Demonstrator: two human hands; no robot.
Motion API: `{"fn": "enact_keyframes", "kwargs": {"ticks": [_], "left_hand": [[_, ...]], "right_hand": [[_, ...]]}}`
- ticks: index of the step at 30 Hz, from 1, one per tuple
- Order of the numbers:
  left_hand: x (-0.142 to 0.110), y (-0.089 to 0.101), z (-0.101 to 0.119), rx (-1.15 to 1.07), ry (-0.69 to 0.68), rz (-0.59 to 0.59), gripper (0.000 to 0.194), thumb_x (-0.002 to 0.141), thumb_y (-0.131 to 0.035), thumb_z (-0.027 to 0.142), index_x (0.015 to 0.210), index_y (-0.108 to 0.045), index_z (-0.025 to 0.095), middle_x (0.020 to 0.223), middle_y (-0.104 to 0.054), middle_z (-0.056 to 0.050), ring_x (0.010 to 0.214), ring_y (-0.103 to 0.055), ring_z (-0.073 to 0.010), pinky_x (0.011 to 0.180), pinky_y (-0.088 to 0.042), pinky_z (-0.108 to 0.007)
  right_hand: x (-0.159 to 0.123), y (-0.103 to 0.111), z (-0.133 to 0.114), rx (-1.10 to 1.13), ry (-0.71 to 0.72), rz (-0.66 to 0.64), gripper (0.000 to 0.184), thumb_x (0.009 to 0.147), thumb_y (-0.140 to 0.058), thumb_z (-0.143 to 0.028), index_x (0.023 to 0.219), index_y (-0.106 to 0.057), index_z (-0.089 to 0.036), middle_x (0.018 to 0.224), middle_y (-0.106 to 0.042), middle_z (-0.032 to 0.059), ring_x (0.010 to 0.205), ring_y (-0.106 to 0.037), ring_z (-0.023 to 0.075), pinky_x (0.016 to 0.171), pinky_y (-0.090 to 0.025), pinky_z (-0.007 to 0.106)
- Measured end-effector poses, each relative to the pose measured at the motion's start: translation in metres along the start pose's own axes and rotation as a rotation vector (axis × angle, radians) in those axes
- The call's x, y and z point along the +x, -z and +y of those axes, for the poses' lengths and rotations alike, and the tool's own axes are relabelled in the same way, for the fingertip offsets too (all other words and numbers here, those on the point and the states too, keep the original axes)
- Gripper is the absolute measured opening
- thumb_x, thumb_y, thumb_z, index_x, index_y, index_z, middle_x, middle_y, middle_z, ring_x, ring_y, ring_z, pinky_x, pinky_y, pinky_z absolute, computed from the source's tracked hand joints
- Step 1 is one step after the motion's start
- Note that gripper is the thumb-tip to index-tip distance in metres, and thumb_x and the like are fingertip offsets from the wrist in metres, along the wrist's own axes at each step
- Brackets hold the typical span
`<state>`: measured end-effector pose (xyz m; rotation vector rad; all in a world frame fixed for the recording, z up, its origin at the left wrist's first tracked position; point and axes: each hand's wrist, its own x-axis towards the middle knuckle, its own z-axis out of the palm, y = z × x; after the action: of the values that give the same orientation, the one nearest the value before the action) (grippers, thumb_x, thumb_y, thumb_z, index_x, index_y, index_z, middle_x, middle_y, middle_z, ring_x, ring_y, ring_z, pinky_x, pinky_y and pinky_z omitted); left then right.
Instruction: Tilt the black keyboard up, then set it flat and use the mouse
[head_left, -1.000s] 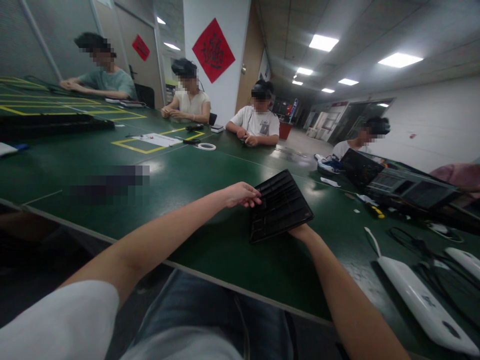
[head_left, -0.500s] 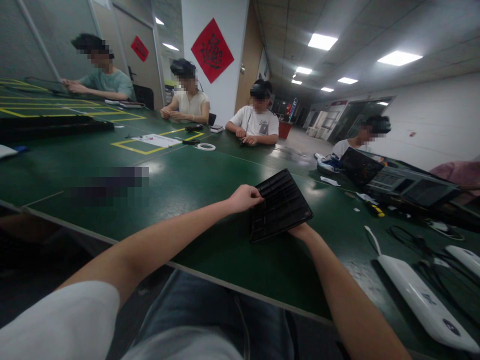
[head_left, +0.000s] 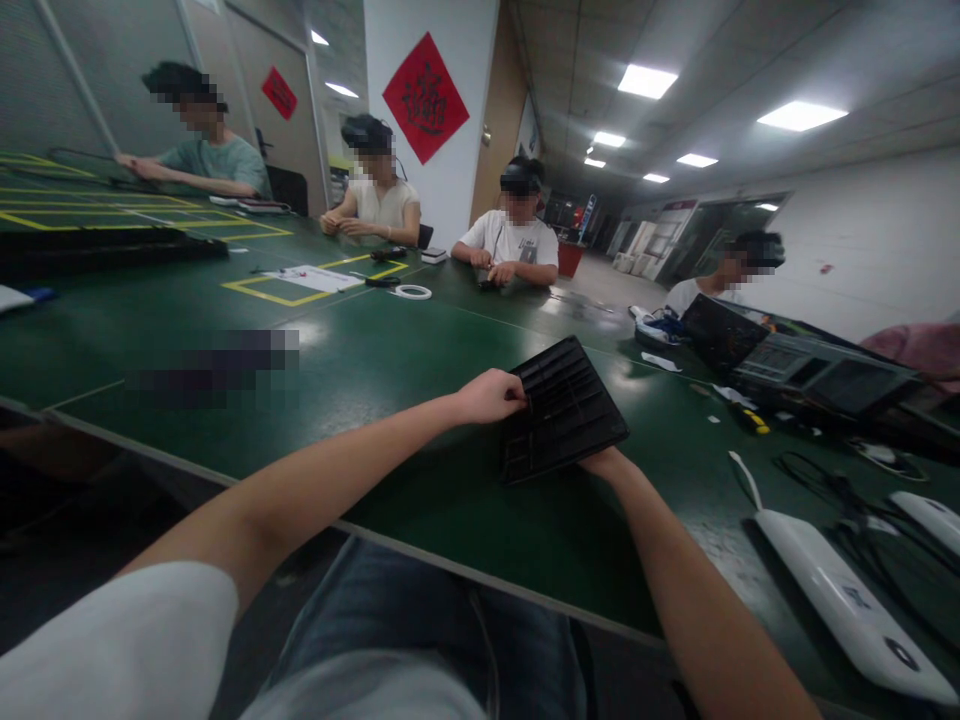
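Note:
A black plastic tray (head_left: 574, 400) with raised ribs across its face is tilted above the green table, its ribbed side toward me. My right hand (head_left: 602, 460) grips it from underneath at the lower right edge; most of its fingers are hidden behind the tray. At the tray's left edge is my left hand (head_left: 495, 396), with fingers curled and pressed together against the ribs. Whatever lies between those fingertips is too small or hidden to make out.
On the green table (head_left: 420, 350) to the right lie a white power bank (head_left: 847, 600), black cables (head_left: 832, 480) and an open computer case (head_left: 802, 365). White tape (head_left: 412, 292) and a paper sheet (head_left: 319, 279) lie ahead. Several people wearing headsets sit around the table.
My hands and the black tray are almost unchanged. Across the table, the hands of the person in the white T-shirt have shifted slightly.

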<state>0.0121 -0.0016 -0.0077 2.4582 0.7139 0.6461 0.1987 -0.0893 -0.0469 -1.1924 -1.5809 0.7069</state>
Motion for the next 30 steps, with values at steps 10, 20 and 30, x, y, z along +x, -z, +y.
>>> {"fn": "enact_keyframes", "kwargs": {"ticks": [10, 20, 30], "left_hand": [[0.003, 0.003, -0.003, -0.165, -0.020, -0.079, 0.009, 0.071, -0.060, 0.014, 0.080, -0.062, 0.014, 0.069, -0.059, 0.000, 0.062, -0.052, -0.0111, 0.062, -0.040, -0.023], [0.005, 0.007, -0.004, -0.471, 0.100, -0.009, 0.011, 0.065, -0.056, 0.007, 0.073, -0.058, 0.014, 0.062, -0.053, 0.002, 0.056, -0.051, -0.0090, 0.056, -0.043, -0.023], [0.003, -0.001, 0.000, -0.605, 0.362, -0.079, 0.025, 0.061, -0.070, 0.024, 0.077, -0.054, 0.015, 0.067, -0.052, 0.003, 0.059, -0.048, -0.0088, 0.055, -0.038, -0.021]], "right_hand": [[0.001, 0.000, -0.007, 0.013, -0.014, -0.007, 0.028, 0.079, -0.059, -0.043, 0.102, -0.066, -0.028, 0.112, -0.067, 0.0033, 0.109, -0.058, 0.0239, 0.103, -0.042, 0.044], [0.002, -0.005, -0.006, 0.023, 0.012, 0.001, 0.037, 0.080, -0.056, -0.050, 0.110, -0.063, -0.030, 0.120, -0.063, 0.0020, 0.113, -0.056, 0.0231, 0.106, -0.040, 0.043], [0.004, -0.008, -0.016, 0.022, 0.048, -0.071, 0.050, 0.072, -0.060, -0.060, 0.112, -0.063, -0.029, 0.121, -0.063, 0.0014, 0.122, -0.049, 0.0245, 0.112, -0.031, 0.044]]}}
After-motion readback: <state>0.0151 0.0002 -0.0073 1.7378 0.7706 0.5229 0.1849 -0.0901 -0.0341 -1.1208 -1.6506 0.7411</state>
